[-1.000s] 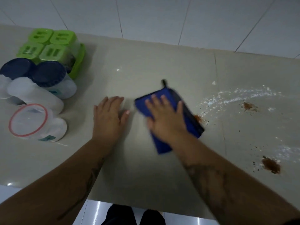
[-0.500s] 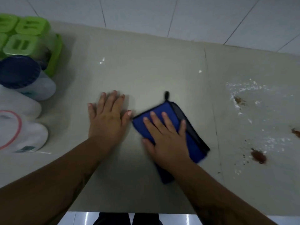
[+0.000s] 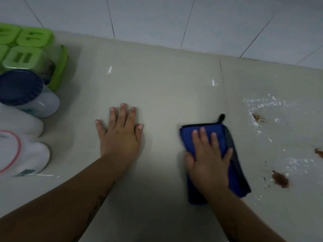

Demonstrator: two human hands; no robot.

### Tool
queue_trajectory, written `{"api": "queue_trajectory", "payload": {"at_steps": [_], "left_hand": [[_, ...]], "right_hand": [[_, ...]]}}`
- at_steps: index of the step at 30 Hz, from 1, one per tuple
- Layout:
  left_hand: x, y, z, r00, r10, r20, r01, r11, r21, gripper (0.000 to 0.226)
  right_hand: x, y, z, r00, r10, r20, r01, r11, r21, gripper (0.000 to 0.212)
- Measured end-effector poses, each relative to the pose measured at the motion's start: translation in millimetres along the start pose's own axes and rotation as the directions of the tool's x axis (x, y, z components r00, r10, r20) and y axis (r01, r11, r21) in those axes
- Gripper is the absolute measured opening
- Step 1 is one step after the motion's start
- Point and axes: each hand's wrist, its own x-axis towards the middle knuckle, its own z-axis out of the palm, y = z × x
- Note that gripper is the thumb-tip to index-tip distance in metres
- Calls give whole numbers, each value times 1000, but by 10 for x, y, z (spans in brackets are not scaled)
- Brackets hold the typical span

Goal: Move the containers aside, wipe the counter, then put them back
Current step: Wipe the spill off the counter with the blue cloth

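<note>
Wall: I see a white tiled wall with thin dark grout lines beyond both hands, meeting the far edge of the counter.
Counter: a glossy beige tiled counter, one grout seam running just past my right hand's fingertips; its near edge lies under my forearms.
Open room: bare counter lies between the two hands and ahead of them up to the wall.
Containers: grouped well to the left of my left hand, at the picture's left edge: green-lidded square plastic jars in a green tray, a dark-blue-lidded translucent jar, a white tub with a red-rimmed clear lid.
Spill: white powder streaks and brown sauce blotches to the right of my right hand, unwiped.
Cloth: a folded blue microfibre cloth with dark edging lies flat under my right hand.
Right hand: fingers spread, palm pressing the cloth down.
Left hand: spread flat on bare counter, holding nothing.
</note>
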Motion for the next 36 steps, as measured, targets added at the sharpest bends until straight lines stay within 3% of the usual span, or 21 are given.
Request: {"api": "queue_trajectory", "payload": {"at_steps": [4,7,9,11,14,16,18,21,23,25,27,29,31,33,36], "left_hand": [[160,38,-18,1000,19,-17,-19,1000,-19,59],[449,-61,-74,998,44,-45,-44,999,-9,61],[673,-205,-130,999,19,-49,-19,1000,1,63],[857,-322,-171,998,-48,-40,47,999,-5,66],[991,-336,-167,998,-58,-28,59,998,17,66],[1009,-321,-162,999,-39,-36,40,999,12,65],[1010,-335,-161,998,-39,-45,40,999,4,64],[1003,-345,-161,998,-43,-56,43,999,-1,61],[1011,-338,-169,998,-31,-54,31,1000,-1,58],[1019,-336,-167,998,-27,-52,27,1000,9,57],[1024,-346,-163,999,-21,-51,22,1000,21,57],[1029,-362,-150,999,-10,-41,11,1000,22,57],[1031,-368,-156,999,14,-41,-13,1000,20,57],[1004,-372,-180,998,53,-33,-53,999,1,57],[851,-403,-192,992,117,-39,-119,992,-44,55]], "right_hand": [[553,-514,-23,944,-328,19,329,944,-22,64],[1417,-430,-187,864,-500,59,504,861,-66,65],[1854,-100,-318,905,-425,30,426,901,-82,65],[1956,241,-360,980,-197,-7,197,980,-29,62],[1540,139,-271,997,64,-33,-64,998,-4,63],[1286,-306,-199,998,36,-43,-36,999,-2,65],[1276,-754,-139,991,-131,-40,130,991,-9,65],[1773,-1113,-183,932,-363,-2,363,932,-12,63],[2301,-1055,-246,914,-406,-3,406,913,-34,62],[2746,-756,-343,946,-320,-48,318,947,-43,61],[2896,-276,-424,992,-109,-70,110,994,13,60],[2578,141,-455,993,98,-62,-93,992,80,61],[1891,215,-359,976,203,-74,-195,976,97,62],[1095,-113,-170,974,204,-99,-196,977,82,64],[443,-875,49,998,1,-55,3,998,62,67]]}}
